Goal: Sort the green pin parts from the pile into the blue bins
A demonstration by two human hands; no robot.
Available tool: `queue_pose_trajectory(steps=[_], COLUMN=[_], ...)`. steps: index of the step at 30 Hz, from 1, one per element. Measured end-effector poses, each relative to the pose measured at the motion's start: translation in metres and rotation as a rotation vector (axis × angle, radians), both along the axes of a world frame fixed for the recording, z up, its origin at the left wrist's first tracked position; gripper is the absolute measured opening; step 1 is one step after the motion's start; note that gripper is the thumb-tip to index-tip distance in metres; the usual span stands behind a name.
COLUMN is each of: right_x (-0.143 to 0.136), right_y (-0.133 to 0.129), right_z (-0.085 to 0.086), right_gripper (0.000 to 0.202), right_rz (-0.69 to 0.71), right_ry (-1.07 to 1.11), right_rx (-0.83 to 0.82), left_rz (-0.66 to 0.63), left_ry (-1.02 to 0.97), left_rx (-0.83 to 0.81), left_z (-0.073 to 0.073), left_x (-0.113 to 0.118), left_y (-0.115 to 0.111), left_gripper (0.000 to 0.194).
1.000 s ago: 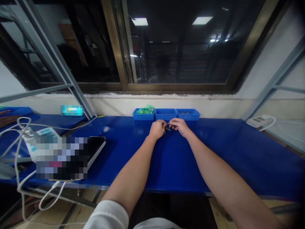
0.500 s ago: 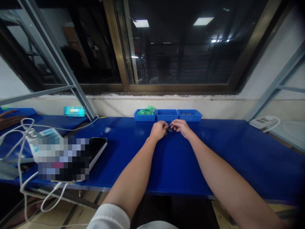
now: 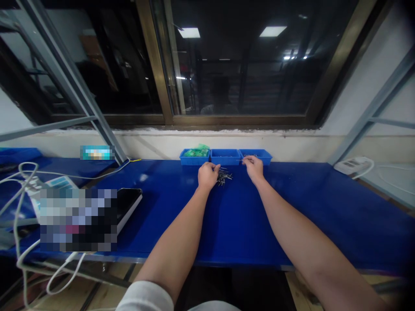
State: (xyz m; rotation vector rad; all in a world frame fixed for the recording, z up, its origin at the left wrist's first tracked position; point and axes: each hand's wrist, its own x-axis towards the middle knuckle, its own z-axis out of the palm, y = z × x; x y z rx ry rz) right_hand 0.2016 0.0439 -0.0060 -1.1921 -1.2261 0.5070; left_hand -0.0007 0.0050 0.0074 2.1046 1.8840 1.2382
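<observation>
A small pile of thin metal pieces [image 3: 224, 177] lies on the blue table [image 3: 240, 224]. Just left of it, my left hand [image 3: 208, 175] is closed, with a thin metal piece sticking out from its fingertips to the right. My right hand [image 3: 253, 167] pinches another thin metal piece at the front of the right blue bin [image 3: 264, 160]. Beside that bin stand the middle blue bin [image 3: 225, 160] and the left blue bin [image 3: 194, 161], which holds green plastic [image 3: 199, 150]. Small metal parts show in the right bin.
A black device with a white edge [image 3: 131, 207], partly pixelated, lies at the left among white cables [image 3: 21, 216]. A white power strip [image 3: 353, 166] is at the right. Grey metal posts [image 3: 106, 134] and a window stand behind the table.
My hands have moved apart. The right one went right and up to the right bin, the left slightly left, uncovering the pile. The other person's hand at far left has gone from view.
</observation>
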Motion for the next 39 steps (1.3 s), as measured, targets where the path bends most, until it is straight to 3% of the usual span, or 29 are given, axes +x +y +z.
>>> queue_pose_trajectory(steps=[9, 15, 21, 28, 33, 39], right_x=[0.014, 0.009, -0.001, -0.021, -0.031, -0.032], right_y=[0.012, 0.006, -0.006, -0.014, -0.014, -0.016], right_z=[-0.009, -0.007, -0.003, -0.006, -0.009, -0.008], right_gripper=[0.06, 0.053, 0.043, 0.028, 0.037, 0.023], right_rz=[-0.024, -0.061, -0.133, -0.021, 0.036, 0.104], right_ry=[-0.101, -0.265, -0.503, -0.699, -0.866, -0.832], right_rx=[-0.005, -0.032, 0.061, -0.002, -0.204, -0.209], left_rz=[0.018, -0.107, -0.117, -0.189, -0.238, -0.253], left_ry=[0.017, 0.069, 0.163, 0.376, 0.467, 0.49], left_rx=[-0.066, -0.052, -0.09, -0.311, -0.415, -0.428], left_z=[-0.004, -0.005, -0.005, -0.01, -0.011, -0.013], left_x=[-0.003, 0.001, 0.002, 0.007, 0.01, 0.011], left_y=[0.002, 0.0, -0.002, -0.007, -0.009, -0.007], left_gripper=[0.028, 0.027, 0.032, 0.077, 0.085, 0.087])
